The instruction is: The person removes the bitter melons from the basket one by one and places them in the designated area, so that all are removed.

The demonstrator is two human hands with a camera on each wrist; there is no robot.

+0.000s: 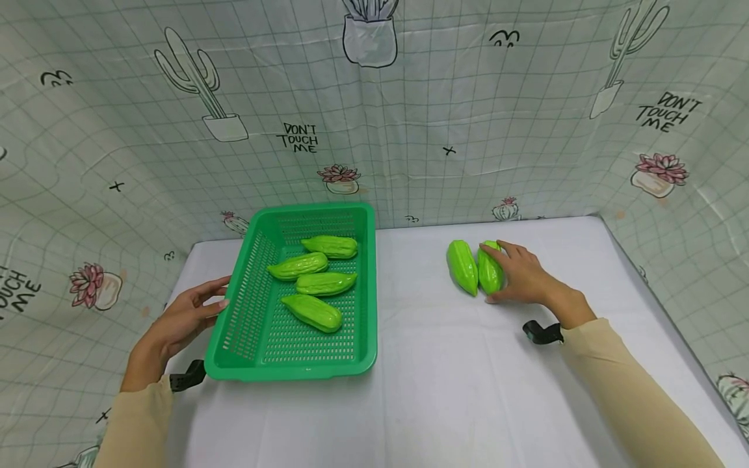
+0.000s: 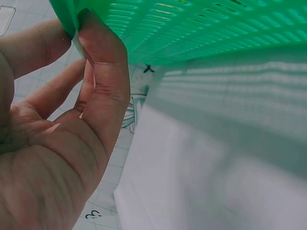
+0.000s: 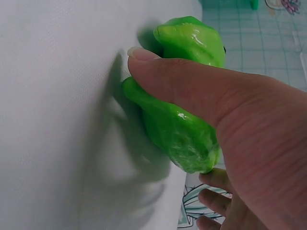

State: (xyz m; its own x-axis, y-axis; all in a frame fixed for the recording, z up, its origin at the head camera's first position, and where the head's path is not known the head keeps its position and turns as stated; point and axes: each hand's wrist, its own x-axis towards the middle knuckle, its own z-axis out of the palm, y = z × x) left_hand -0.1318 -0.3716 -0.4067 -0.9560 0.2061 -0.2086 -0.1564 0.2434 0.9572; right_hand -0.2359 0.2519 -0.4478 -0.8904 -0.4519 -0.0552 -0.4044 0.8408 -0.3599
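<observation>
On the left of the head view, my left hand [image 1: 184, 318] pinches the side rim of a green plastic basket [image 1: 374, 305]. The left wrist view shows its thumb and a bent finger [image 2: 108, 72] at the basket's edge [image 2: 182, 33]. Several light green bitter gourds lie inside, among them one near the front [image 1: 313, 313]. At the right, my right hand [image 1: 523, 276] curls round a bitter gourd [image 1: 489, 268], thumb at its near end and fingers at its far end. Another bitter gourd [image 1: 463, 266] lies close beside it, on the left.
A white cloth [image 1: 445, 390] covers the table under the basket and gourds. Behind and at both sides hangs a grid-patterned curtain [image 1: 409, 117] printed with cactus drawings. Black wrist mounts [image 1: 541, 333] sit on both forearms.
</observation>
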